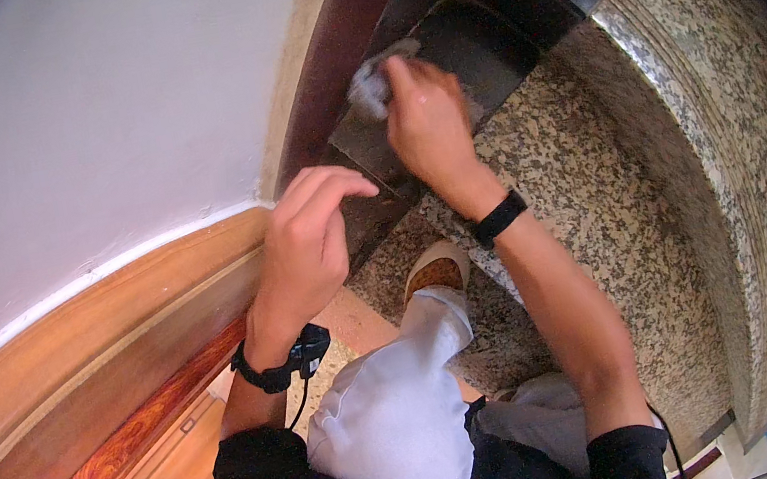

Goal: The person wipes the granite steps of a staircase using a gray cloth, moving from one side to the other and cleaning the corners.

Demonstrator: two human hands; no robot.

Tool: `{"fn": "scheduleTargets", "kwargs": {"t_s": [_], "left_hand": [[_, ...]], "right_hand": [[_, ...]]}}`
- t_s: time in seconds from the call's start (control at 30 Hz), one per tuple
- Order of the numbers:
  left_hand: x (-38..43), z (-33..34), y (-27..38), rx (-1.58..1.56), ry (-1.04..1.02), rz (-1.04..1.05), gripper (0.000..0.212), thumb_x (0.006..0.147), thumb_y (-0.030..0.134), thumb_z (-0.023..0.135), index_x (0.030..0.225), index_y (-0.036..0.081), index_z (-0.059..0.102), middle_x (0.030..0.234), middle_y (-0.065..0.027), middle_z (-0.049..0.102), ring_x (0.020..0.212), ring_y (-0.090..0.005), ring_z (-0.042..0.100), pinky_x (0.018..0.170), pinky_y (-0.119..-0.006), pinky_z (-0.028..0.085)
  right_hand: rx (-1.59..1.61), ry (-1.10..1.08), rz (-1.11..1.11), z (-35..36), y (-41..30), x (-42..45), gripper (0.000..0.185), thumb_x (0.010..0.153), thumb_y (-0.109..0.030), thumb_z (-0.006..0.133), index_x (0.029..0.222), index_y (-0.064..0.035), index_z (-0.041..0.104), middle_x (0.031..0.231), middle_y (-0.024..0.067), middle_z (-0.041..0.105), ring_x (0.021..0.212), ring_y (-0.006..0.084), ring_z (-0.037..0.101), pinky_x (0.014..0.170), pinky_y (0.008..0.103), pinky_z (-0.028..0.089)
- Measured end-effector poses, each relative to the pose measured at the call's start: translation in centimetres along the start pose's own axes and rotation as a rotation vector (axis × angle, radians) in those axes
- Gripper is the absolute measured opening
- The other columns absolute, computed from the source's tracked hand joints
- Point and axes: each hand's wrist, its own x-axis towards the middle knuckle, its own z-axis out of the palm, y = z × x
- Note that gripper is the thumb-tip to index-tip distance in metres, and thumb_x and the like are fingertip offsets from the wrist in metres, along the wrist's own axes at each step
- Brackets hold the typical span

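My right hand [430,117] is closed around a crumpled, pale grey cloth [371,89], slightly blurred, which rests against the dark stone tile [506,40] at the edge of a stair, beside a dark red skirting band [329,50]. To its lower left, my left hand [310,233] holds nothing. Its fingers are bent and a little apart, over the dark tile near the wall corner. A black strap with a small device sits on the left wrist, a black band on the right.
Speckled granite steps [591,205] rise on the right, with a grooved edge [670,85]. A white wall [105,119] and wooden door trim [133,289] stand on the left. My shoe [438,268] is on the granite below my hands.
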Motion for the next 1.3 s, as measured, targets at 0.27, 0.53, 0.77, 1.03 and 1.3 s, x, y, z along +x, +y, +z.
{"fn": "scheduleTargets", "kwargs": {"t_s": [0.27, 0.53, 0.77, 1.03, 1.3], "left_hand": [[-2.1, -0.9, 1.8, 0.095, -0.079, -0.003, 0.03, 0.081, -0.016, 0.049, 0.102, -0.004, 0.067, 0.105, -0.0197, 0.068, 0.104, -0.0375, 0.066, 0.095, -0.042, 0.052], [-3.4, -2.9, 4.0, 0.105, -0.009, 0.018, 0.028, 0.081, -0.017, 0.049, 0.099, -0.004, 0.068, 0.104, -0.0195, 0.071, 0.105, -0.035, 0.069, 0.096, -0.04, 0.053], [-2.4, -4.0, 4.9, 0.03, 0.123, 0.121, 0.029, 0.075, -0.018, 0.053, 0.094, -0.004, 0.069, 0.097, -0.0197, 0.07, 0.1, -0.0373, 0.069, 0.089, -0.041, 0.055], [-1.5, -1.6, 3.8, -0.033, -0.029, 0.082, 0.029, 0.08, -0.016, 0.05, 0.098, -0.003, 0.069, 0.104, -0.0187, 0.07, 0.106, -0.0362, 0.068, 0.096, -0.042, 0.053], [-0.8, 1.8, 1.2, 0.036, -0.107, -0.068, 0.03, 0.095, -0.003, 0.054, 0.123, -0.003, 0.063, 0.126, -0.0219, 0.064, 0.119, -0.0406, 0.062, 0.105, -0.043, 0.048]], "right_hand": [[0.062, -0.322, -0.152, 2.5, -5.9, -4.8, 0.037, 0.08, -0.017, 0.071, 0.112, -0.0053, 0.057, 0.094, 0.0166, 0.07, 0.096, 0.0335, 0.066, 0.085, 0.0435, 0.047], [0.711, -0.39, 0.333, 1.1, -7.1, -7.4, 0.033, 0.092, -0.008, 0.059, 0.124, -0.0047, 0.058, 0.096, 0.034, 0.067, 0.094, 0.0556, 0.063, 0.083, 0.0597, 0.053], [1.12, -0.252, 0.529, -10.6, -4.0, -0.3, 0.033, 0.098, -0.006, 0.054, 0.128, -0.0026, 0.066, 0.119, 0.005, 0.072, 0.107, 0.0178, 0.067, 0.099, 0.0323, 0.051], [0.279, -0.307, 0.237, -11.9, -0.9, 2.1, 0.033, 0.098, -0.015, 0.053, 0.127, -0.0003, 0.056, 0.11, 0.031, 0.066, 0.106, 0.0443, 0.066, 0.091, 0.0526, 0.052], [-0.179, -0.434, -0.127, -5.5, -0.2, -3.1, 0.057, 0.093, -0.011, 0.06, 0.147, 0.0042, 0.047, 0.152, 0.028, 0.049, 0.145, 0.0421, 0.043, 0.119, 0.0481, 0.038]]}}
